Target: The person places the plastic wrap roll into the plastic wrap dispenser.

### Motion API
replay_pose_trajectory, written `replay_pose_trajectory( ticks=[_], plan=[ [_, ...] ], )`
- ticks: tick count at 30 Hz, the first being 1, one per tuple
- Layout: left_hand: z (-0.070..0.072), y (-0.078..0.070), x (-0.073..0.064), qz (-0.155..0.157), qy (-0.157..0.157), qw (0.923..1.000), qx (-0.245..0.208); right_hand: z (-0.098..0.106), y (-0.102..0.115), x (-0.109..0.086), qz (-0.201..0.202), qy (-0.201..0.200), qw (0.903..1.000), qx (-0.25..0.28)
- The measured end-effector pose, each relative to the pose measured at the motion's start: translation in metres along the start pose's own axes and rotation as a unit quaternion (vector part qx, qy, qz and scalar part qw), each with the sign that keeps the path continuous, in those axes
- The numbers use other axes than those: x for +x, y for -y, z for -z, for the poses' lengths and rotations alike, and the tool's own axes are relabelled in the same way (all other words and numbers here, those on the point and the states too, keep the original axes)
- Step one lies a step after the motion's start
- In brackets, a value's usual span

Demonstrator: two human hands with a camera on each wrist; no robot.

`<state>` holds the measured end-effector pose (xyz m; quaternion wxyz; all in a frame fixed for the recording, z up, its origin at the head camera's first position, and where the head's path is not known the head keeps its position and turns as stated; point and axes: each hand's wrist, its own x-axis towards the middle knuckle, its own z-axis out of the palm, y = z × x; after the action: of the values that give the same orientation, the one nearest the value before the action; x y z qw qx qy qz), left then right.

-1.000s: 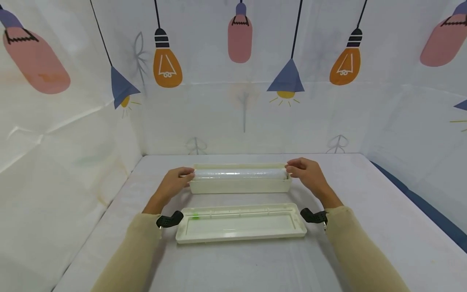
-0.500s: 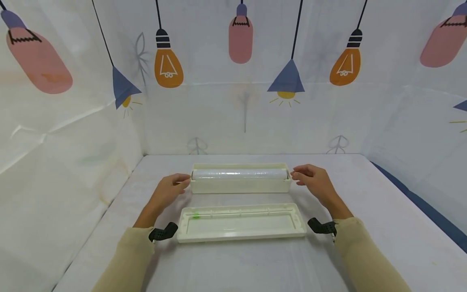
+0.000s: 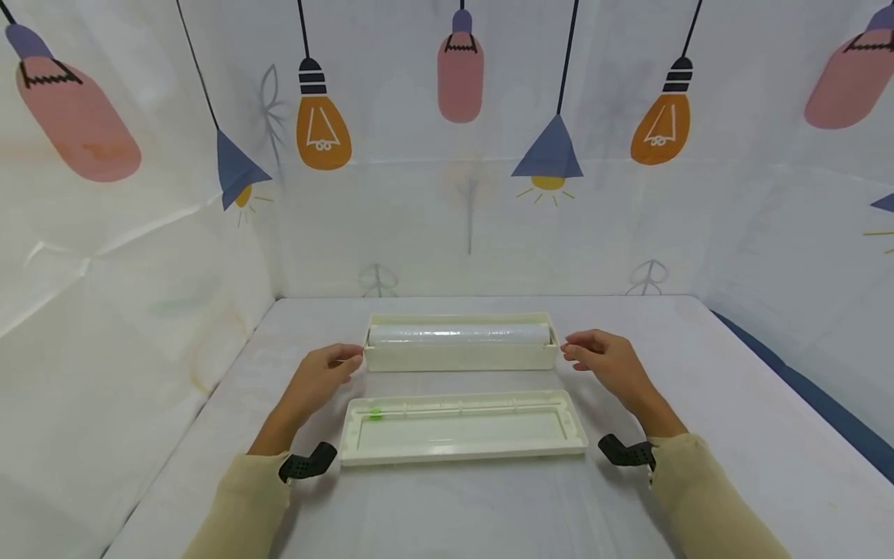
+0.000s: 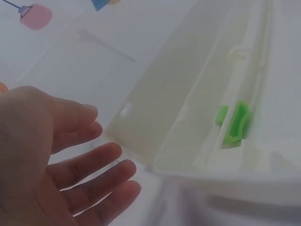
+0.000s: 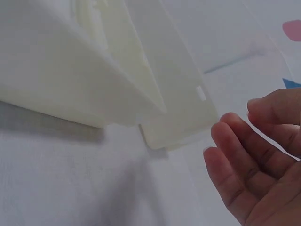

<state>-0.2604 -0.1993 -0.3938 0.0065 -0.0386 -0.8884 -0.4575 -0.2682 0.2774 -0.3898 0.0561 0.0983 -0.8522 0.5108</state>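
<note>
In the head view a cream plastic wrap dispenser box [image 3: 461, 359] lies lengthwise across the table, its top uncovered. A clear, shiny roll of plastic wrap [image 3: 457, 334] lies inside it. Nearer to me is the cream lid [image 3: 468, 442], inner side up, with a small green slider cutter [image 4: 237, 123] on its rail. My left hand [image 3: 317, 380] is at the box's left end, fingers loosely bent and holding nothing; whether a fingertip touches the box, I cannot tell. Just off the right end, my right hand [image 3: 613, 369] has relaxed fingers and holds nothing.
A white cloth [image 3: 461, 512] covers the table. White sheeting [image 3: 419, 225] with printed lamps and bulbs stands behind and on both sides. A dark camera mount [image 3: 307, 461] is strapped to each wrist.
Both hands have let go of the roll's ends, drawn outward and come down and back towards me. The roll now lies in the box; the box and lid have stayed in place.
</note>
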Motion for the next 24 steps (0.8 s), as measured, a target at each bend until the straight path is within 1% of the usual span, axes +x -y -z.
replay_pose_trajectory(
  ticks=[6,10,13,17,21,24],
  plan=[
    [-0.003,0.0,-0.006,-0.015,0.0,0.9997,-0.018,-0.001,-0.001,-0.008,-0.008,0.01,0.9999,-0.007],
    [-0.003,0.002,-0.009,-0.007,0.004,0.9988,-0.048,0.0,0.001,-0.012,-0.017,0.031,0.9993,-0.016],
    [-0.003,0.005,-0.01,-0.005,0.016,0.9969,-0.077,0.002,0.003,-0.015,-0.021,0.056,0.9981,-0.016],
    [-0.002,0.011,-0.01,-0.004,0.046,0.9941,-0.098,0.005,0.001,-0.021,-0.017,0.096,0.9952,-0.011],
    [-0.001,0.014,-0.012,0.022,0.074,0.9934,-0.086,0.006,-0.002,-0.024,-0.019,0.122,0.9922,-0.014],
    [0.0,0.015,-0.015,0.032,0.09,0.9933,-0.065,0.006,-0.004,-0.024,-0.017,0.135,0.9905,-0.019]
  ],
)
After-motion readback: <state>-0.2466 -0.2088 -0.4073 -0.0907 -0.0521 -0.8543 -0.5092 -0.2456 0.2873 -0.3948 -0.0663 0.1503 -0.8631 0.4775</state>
